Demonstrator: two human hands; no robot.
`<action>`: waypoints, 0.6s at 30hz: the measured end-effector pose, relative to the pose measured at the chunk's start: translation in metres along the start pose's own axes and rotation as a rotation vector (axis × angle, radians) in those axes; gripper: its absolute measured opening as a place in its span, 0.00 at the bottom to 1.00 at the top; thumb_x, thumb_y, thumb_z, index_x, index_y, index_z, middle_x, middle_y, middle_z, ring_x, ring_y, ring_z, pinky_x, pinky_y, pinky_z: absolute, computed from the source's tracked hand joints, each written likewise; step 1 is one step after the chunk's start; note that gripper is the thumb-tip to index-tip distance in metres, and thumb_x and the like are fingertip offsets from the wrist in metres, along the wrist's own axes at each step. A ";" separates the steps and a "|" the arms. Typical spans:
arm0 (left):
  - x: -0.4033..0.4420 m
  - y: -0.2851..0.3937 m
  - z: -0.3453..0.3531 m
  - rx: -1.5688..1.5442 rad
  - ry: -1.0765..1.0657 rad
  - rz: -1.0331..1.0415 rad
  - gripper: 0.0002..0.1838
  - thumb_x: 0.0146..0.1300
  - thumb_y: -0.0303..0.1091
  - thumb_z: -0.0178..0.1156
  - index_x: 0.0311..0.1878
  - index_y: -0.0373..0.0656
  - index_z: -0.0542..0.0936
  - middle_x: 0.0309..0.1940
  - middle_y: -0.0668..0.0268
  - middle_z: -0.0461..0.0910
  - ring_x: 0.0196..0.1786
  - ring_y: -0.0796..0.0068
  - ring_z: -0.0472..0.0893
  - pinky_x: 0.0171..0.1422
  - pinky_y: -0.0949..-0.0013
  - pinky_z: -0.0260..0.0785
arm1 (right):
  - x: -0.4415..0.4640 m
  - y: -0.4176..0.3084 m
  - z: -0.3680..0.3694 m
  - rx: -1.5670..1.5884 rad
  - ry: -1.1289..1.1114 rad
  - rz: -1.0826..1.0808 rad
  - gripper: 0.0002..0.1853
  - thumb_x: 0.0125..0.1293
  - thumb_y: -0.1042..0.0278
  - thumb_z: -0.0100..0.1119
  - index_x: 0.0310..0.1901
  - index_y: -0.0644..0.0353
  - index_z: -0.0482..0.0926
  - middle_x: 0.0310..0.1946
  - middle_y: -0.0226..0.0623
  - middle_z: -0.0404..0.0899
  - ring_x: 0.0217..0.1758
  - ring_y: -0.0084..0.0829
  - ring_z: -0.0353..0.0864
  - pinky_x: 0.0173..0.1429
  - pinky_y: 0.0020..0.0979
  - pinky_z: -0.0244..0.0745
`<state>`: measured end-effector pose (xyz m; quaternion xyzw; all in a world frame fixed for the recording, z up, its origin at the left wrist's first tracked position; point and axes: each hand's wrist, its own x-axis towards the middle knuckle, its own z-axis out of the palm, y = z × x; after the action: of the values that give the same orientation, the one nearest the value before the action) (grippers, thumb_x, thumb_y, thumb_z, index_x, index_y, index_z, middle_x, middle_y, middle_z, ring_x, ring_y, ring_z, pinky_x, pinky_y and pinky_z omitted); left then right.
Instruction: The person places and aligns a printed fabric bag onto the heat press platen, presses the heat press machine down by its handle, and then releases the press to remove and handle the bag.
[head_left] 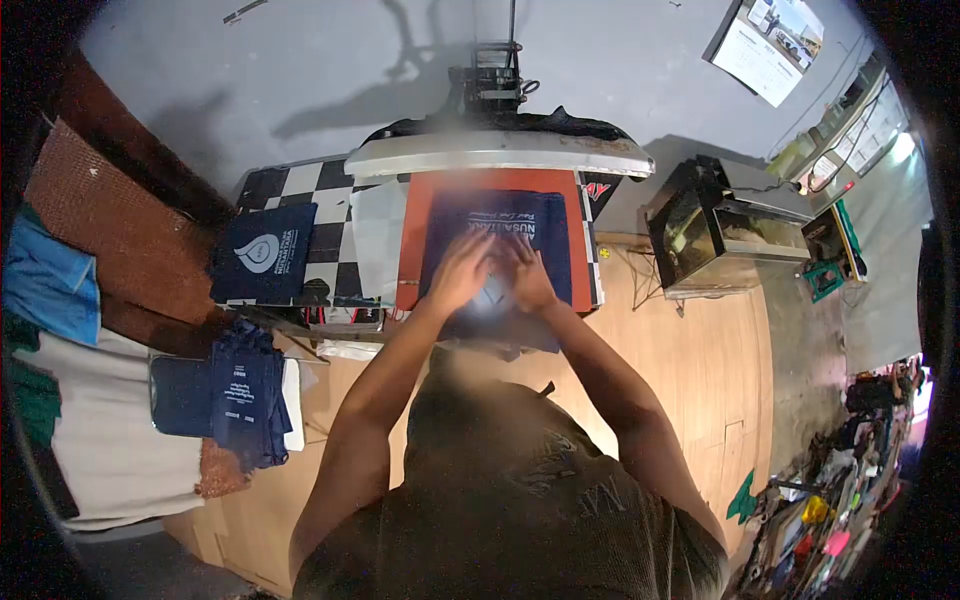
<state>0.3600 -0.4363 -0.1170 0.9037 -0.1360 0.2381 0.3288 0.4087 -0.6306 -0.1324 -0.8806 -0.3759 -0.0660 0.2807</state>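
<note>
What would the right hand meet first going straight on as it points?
The right hand would likely meet the white lettering on the navy cloth, though depth and contact are unclear.

bare forearms point(395, 372) angled inward, left hand point(461, 275) above the navy printed cloth's point(497, 206) left half, right hand point(531, 280) above its right, fingers extended

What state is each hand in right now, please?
Left hand: open, over the dark blue printed cloth; contact is unclear.
Right hand: open, over the same cloth, nothing visibly gripped.
</note>
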 end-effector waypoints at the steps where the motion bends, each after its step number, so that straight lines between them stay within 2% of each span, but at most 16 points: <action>1: -0.002 -0.006 0.009 0.147 -0.069 -0.005 0.26 0.69 0.37 0.61 0.68 0.42 0.74 0.68 0.48 0.73 0.73 0.43 0.69 0.76 0.46 0.61 | 0.000 0.000 0.010 -0.056 -0.045 0.071 0.32 0.75 0.50 0.51 0.73 0.61 0.66 0.75 0.57 0.61 0.81 0.57 0.54 0.81 0.56 0.52; 2: -0.005 -0.013 0.016 0.294 -0.137 -0.010 0.29 0.71 0.42 0.59 0.73 0.42 0.71 0.74 0.47 0.67 0.77 0.41 0.63 0.79 0.42 0.55 | -0.002 0.003 0.017 -0.111 -0.091 0.142 0.35 0.76 0.46 0.50 0.75 0.60 0.63 0.79 0.57 0.56 0.83 0.57 0.49 0.83 0.58 0.46; 3: -0.007 -0.016 0.018 0.292 -0.138 -0.012 0.29 0.71 0.42 0.59 0.73 0.42 0.71 0.74 0.47 0.67 0.77 0.41 0.63 0.79 0.42 0.55 | -0.006 0.006 0.016 -0.111 -0.093 0.143 0.35 0.76 0.46 0.50 0.75 0.60 0.63 0.79 0.57 0.56 0.83 0.57 0.49 0.83 0.58 0.46; 5: -0.010 -0.020 0.018 0.289 -0.178 -0.079 0.34 0.74 0.51 0.56 0.77 0.43 0.66 0.79 0.46 0.59 0.80 0.39 0.57 0.79 0.36 0.50 | -0.020 0.019 0.010 -0.155 -0.051 0.077 0.38 0.75 0.41 0.49 0.77 0.59 0.60 0.81 0.54 0.50 0.85 0.55 0.46 0.82 0.62 0.42; 9: -0.013 -0.017 0.017 0.379 -0.145 -0.130 0.37 0.74 0.58 0.54 0.77 0.43 0.66 0.78 0.45 0.59 0.80 0.40 0.57 0.80 0.36 0.48 | -0.036 0.029 -0.014 -0.304 -0.069 0.189 0.40 0.75 0.39 0.47 0.79 0.59 0.58 0.82 0.51 0.50 0.85 0.55 0.46 0.81 0.67 0.41; 11: -0.013 -0.016 0.018 0.421 -0.102 -0.180 0.40 0.68 0.59 0.59 0.77 0.47 0.66 0.77 0.46 0.61 0.81 0.42 0.57 0.81 0.39 0.48 | -0.040 0.048 -0.010 -0.329 -0.032 0.188 0.41 0.75 0.38 0.46 0.79 0.59 0.57 0.82 0.50 0.50 0.85 0.55 0.44 0.81 0.69 0.39; 13: -0.013 -0.013 0.020 0.451 -0.103 -0.183 0.41 0.68 0.61 0.58 0.78 0.47 0.65 0.78 0.46 0.60 0.81 0.42 0.56 0.82 0.39 0.48 | -0.041 0.052 -0.012 -0.418 -0.033 0.268 0.42 0.74 0.39 0.49 0.79 0.61 0.58 0.82 0.51 0.50 0.85 0.55 0.44 0.81 0.68 0.39; 14: -0.013 -0.012 0.020 0.454 -0.089 -0.189 0.41 0.68 0.60 0.58 0.78 0.47 0.65 0.78 0.46 0.60 0.81 0.43 0.56 0.82 0.39 0.48 | -0.039 0.051 -0.009 -0.436 -0.036 0.296 0.41 0.74 0.43 0.50 0.79 0.61 0.56 0.82 0.51 0.50 0.85 0.56 0.45 0.81 0.66 0.40; 15: -0.013 -0.012 0.020 0.458 -0.077 -0.194 0.41 0.68 0.60 0.58 0.78 0.47 0.65 0.78 0.46 0.60 0.81 0.43 0.56 0.82 0.40 0.48 | -0.035 0.046 -0.009 -0.436 -0.034 0.300 0.41 0.74 0.43 0.50 0.79 0.61 0.56 0.82 0.51 0.50 0.85 0.56 0.45 0.81 0.66 0.40; 18: -0.013 -0.010 0.020 0.479 -0.079 -0.196 0.41 0.68 0.60 0.58 0.77 0.46 0.66 0.78 0.46 0.60 0.81 0.43 0.56 0.82 0.40 0.48 | -0.021 0.023 -0.017 -0.075 0.011 0.084 0.38 0.73 0.44 0.52 0.79 0.52 0.58 0.82 0.54 0.49 0.85 0.57 0.43 0.81 0.65 0.44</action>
<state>0.3595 -0.4410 -0.1429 0.9733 -0.0004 0.1951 0.1213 0.4117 -0.6655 -0.1354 -0.9052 -0.3341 -0.0731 0.2522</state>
